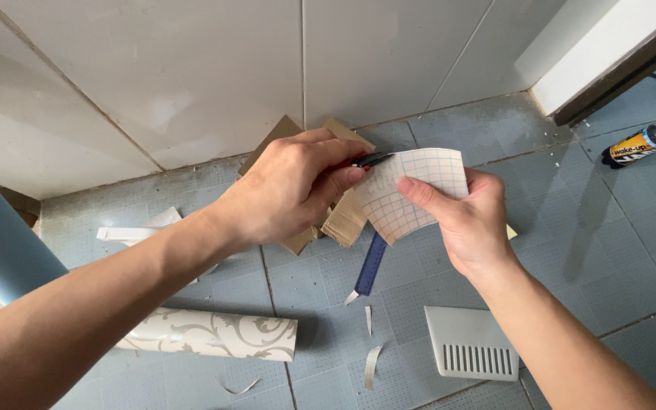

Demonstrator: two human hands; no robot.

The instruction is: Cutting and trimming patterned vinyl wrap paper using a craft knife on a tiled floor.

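Both forearms reach over the floor [594, 250]. Right hand [468, 216] fingers pinch a gridded sheet [419, 190]; left hand [290, 186] fingers grip a dark pen [373, 159] touching it.

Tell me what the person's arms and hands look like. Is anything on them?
Both arms are bare all the way down: no sleeves show. The left hand and the right hand wear no gloves, and I see no rings, watch or bracelets on the parts in view. The fingernails are short and unpainted.
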